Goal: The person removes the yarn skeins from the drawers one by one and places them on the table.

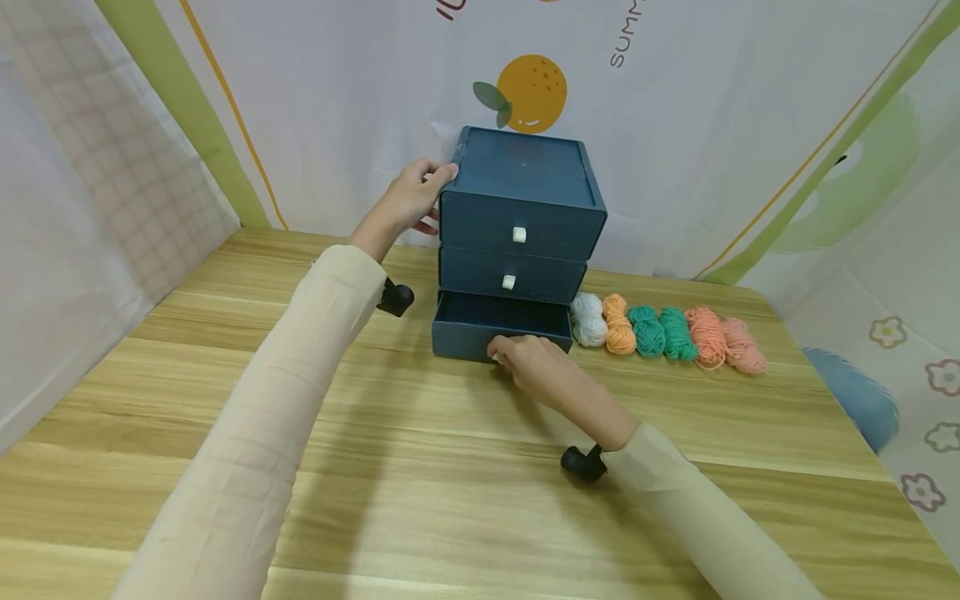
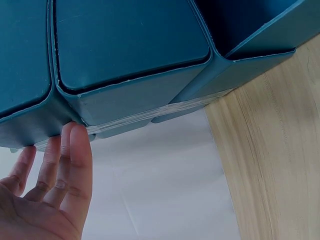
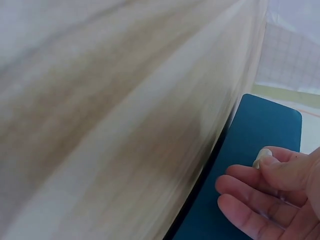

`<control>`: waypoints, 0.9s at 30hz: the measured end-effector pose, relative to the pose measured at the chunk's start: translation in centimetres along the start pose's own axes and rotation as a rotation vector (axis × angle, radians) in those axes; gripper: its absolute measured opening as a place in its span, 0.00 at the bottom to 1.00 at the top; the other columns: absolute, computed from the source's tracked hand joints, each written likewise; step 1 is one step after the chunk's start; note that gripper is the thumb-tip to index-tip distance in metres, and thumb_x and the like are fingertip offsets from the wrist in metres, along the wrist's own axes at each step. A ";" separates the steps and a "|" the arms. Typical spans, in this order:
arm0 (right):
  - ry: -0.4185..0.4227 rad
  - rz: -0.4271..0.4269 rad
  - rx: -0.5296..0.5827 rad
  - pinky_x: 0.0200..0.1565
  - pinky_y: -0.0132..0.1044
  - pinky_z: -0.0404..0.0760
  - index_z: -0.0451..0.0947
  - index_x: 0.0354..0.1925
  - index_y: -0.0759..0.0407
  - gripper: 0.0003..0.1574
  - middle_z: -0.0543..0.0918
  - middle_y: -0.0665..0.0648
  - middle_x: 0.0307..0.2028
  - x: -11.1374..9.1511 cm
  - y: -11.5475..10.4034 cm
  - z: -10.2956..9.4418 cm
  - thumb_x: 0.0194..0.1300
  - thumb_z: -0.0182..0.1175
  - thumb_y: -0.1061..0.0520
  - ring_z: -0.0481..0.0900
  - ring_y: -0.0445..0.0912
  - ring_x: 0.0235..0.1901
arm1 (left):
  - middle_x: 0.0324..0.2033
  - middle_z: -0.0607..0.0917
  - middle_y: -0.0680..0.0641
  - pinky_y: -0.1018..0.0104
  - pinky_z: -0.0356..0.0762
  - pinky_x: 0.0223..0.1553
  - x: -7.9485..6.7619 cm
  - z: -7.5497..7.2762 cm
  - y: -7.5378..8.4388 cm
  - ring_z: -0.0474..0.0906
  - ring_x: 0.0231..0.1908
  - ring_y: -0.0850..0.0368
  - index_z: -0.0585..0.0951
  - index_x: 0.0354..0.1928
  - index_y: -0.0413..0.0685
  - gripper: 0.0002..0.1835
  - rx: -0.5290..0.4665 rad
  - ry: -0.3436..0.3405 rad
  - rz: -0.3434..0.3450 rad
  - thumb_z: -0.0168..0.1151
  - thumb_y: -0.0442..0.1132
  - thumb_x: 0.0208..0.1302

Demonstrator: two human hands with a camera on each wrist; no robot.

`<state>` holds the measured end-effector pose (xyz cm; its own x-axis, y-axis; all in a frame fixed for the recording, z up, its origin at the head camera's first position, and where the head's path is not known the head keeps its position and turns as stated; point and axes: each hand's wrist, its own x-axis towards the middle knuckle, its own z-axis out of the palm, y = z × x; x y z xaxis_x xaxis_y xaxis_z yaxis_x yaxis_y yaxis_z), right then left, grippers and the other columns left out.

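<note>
A dark blue drawer unit (image 1: 525,167) with three stacked drawers stands at the back of the wooden table. Its bottom drawer (image 1: 457,333) is pulled out, and the part of its inside that shows holds nothing. My right hand (image 1: 536,367) pinches the white knob (image 3: 263,156) of that drawer between thumb and forefinger. The upper two drawers are closed, each with a white knob (image 1: 519,235). My left hand (image 1: 412,196) rests against the unit's upper left side, thumb on the top edge and fingers straight along the side, as the left wrist view shows.
Right of the unit lies a row of yarn skeins: white (image 1: 588,320), orange (image 1: 618,325), green (image 1: 647,331), coral (image 1: 707,336) and pink (image 1: 742,345). A printed curtain (image 1: 337,100) hangs behind the table (image 1: 450,483). Black wrist-camera mounts (image 1: 583,463) stick out from both sleeves.
</note>
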<state>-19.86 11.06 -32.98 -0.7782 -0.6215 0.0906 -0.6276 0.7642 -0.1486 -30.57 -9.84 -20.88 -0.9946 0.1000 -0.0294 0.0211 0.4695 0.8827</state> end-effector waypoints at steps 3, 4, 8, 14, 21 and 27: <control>0.005 0.014 0.009 0.34 0.32 0.80 0.78 0.44 0.55 0.13 0.84 0.52 0.38 0.4 0.3 0.1 0.68 0.48 0.62 0.79 0.41 0.32 | 0.60 0.64 0.47 0.55 0.79 0.44 0.0 0.0 0.0 0.70 0.35 0.55 0.61 0.63 0.57 0.30 -0.001 0.000 0.002 0.38 0.63 0.65; 0.006 0.020 0.015 0.34 0.32 0.79 0.78 0.44 0.55 0.13 0.84 0.52 0.38 0.5 0.4 0.1 0.68 0.47 0.62 0.79 0.41 0.31 | 0.60 0.64 0.47 0.55 0.79 0.44 0.0 0.0 0.0 0.70 0.35 0.55 0.61 0.63 0.57 0.30 -0.001 0.000 0.003 0.38 0.63 0.65; 0.013 0.043 0.029 0.33 0.31 0.78 0.78 0.44 0.54 0.13 0.84 0.52 0.39 1.1 0.9 0.3 0.68 0.47 0.62 0.78 0.41 0.30 | 0.61 0.63 0.47 0.55 0.79 0.45 0.0 0.0 0.0 0.71 0.35 0.55 0.60 0.64 0.56 0.30 0.000 -0.001 0.007 0.38 0.62 0.65; 0.017 0.064 0.047 0.33 0.32 0.78 0.78 0.45 0.55 0.14 0.83 0.54 0.39 1.9 1.4 0.6 0.69 0.47 0.62 0.79 0.41 0.32 | 0.59 0.65 0.46 0.57 0.80 0.43 -0.1 0.0 0.1 0.71 0.35 0.55 0.60 0.64 0.56 0.30 0.004 0.003 0.007 0.38 0.62 0.65; 0.038 0.097 0.118 0.30 0.29 0.77 0.79 0.44 0.56 0.14 0.84 0.55 0.36 2.7 1.8 0.8 0.68 0.47 0.63 0.77 0.41 0.27 | 0.59 0.65 0.46 0.57 0.80 0.42 -0.2 0.0 0.1 0.71 0.35 0.55 0.61 0.64 0.56 0.30 0.003 0.006 0.007 0.38 0.62 0.65; 0.068 0.143 0.237 0.25 0.27 0.71 0.80 0.42 0.59 0.13 0.84 0.56 0.33 3.4 2.2 1.0 0.65 0.50 0.65 0.72 0.40 0.22 | 0.61 0.63 0.47 0.57 0.80 0.42 -0.3 0.1 0.2 0.72 0.36 0.55 0.60 0.64 0.56 0.30 0.001 0.001 0.008 0.38 0.62 0.66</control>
<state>-23.90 10.44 -34.02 -0.8632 -0.4911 0.1170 -0.4946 0.7764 -0.3905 -30.26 -9.72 -20.77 -0.9945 0.1029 -0.0219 0.0292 0.4699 0.8822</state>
